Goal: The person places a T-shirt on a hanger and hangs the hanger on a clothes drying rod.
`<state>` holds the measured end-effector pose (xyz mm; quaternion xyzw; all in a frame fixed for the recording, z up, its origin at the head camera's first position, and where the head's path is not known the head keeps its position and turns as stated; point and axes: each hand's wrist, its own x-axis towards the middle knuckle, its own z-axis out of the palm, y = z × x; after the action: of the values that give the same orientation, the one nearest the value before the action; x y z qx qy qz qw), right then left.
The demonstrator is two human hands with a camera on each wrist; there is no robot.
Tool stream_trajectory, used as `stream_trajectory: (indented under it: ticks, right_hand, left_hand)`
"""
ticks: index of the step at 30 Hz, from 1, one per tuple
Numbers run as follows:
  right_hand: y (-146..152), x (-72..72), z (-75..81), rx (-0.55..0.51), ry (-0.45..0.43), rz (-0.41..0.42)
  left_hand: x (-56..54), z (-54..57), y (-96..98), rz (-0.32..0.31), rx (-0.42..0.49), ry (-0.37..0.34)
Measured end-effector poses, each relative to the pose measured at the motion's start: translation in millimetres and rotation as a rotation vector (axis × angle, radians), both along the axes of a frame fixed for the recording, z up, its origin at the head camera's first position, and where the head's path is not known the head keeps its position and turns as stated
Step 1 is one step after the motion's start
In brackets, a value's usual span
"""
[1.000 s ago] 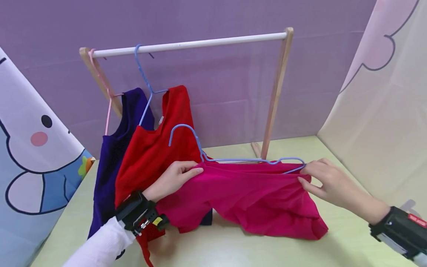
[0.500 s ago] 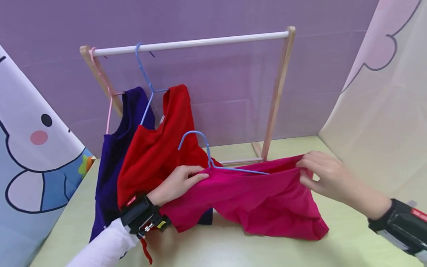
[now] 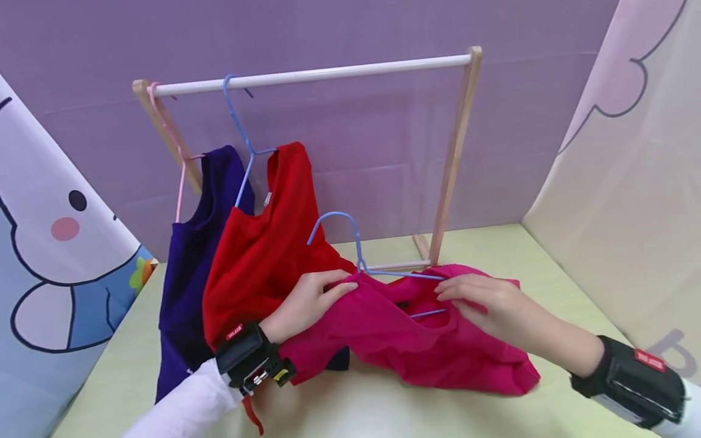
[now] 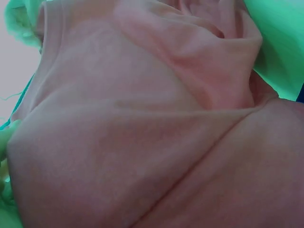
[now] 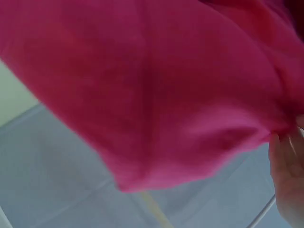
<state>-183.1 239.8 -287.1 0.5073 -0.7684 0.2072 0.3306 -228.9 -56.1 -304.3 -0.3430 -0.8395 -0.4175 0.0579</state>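
Note:
A pink top [image 3: 383, 340] lies bunched on the table, its neckline facing up. A blue hanger [image 3: 358, 243] is partly inside it, with the hook standing out at the left and wire showing in the neck opening. My left hand [image 3: 306, 304] pinches the top at the neckline, just beside the base of the hook. My right hand [image 3: 493, 301] holds cloth at the neckline's right side, with its fingertips over the hanger's wire. Whether those fingers also grip the wire is hidden. In the right wrist view, fingers [image 5: 287, 156] touch the gathered pink cloth.
Behind stands a small rack with a white rail [image 3: 328, 74] and wooden legs [image 3: 454, 152]. A red garment [image 3: 274, 243] on a blue hanger and a dark blue garment [image 3: 191, 274] on a pink hanger hang at its left end, close to my left arm.
The hanger has shifted right, and its right end has gone from outside the neckline into the top. My right hand has moved left from the neckline's far right corner. The left hand has moved slightly right.

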Motion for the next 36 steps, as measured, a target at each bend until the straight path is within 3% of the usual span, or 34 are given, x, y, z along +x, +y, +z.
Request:
stream_trajectory:
  ticks: [3, 5, 10, 12, 14, 20, 25, 28, 36]
  right_hand:
    - [2, -0.7, 0.5, -0.015, -0.084, -0.028]
    - [9, -1.9, 2.4, -0.006, -0.171, -0.110]
    - [31, -9.5, 5.8, 0.050, -0.530, -0.321]
    - [38, -14.1, 4.2, 0.069, -0.649, -0.338]
    - [42, -18.2, 1.4, 0.091, -0.704, -0.336]
    - [38, -21.8, -3.6, 0.082, -0.692, -0.273]
    - [22, -21.9, -4.9, 0.079, -0.643, -0.245]
    - [12, -21.6, -6.3, 0.087, -0.660, -0.231]
    - [0, -15.8, -12.5, 0.015, -0.705, -0.241]
  left_hand:
    - [1.2, 1.0, 0.3, -0.002, 0.005, -0.015]
    - [2.5, 2.1, 0.2, -0.002, 0.005, -0.024]
    - [14.1, 13.7, 0.4, -0.007, 0.001, -0.047]
    - [20.1, 20.3, 0.9, -0.008, -0.005, -0.053]
    - [25.0, 25.9, 1.3, -0.007, -0.011, -0.055]
    - [25.2, 26.9, 1.2, -0.013, -0.025, -0.050]
    - [12.4, 10.9, -0.9, -0.018, -0.028, -0.045]
    - [5.6, 1.0, -1.9, -0.028, -0.036, -0.044]
    - [4.6, -4.2, -1.5, -0.051, -0.069, -0.037]
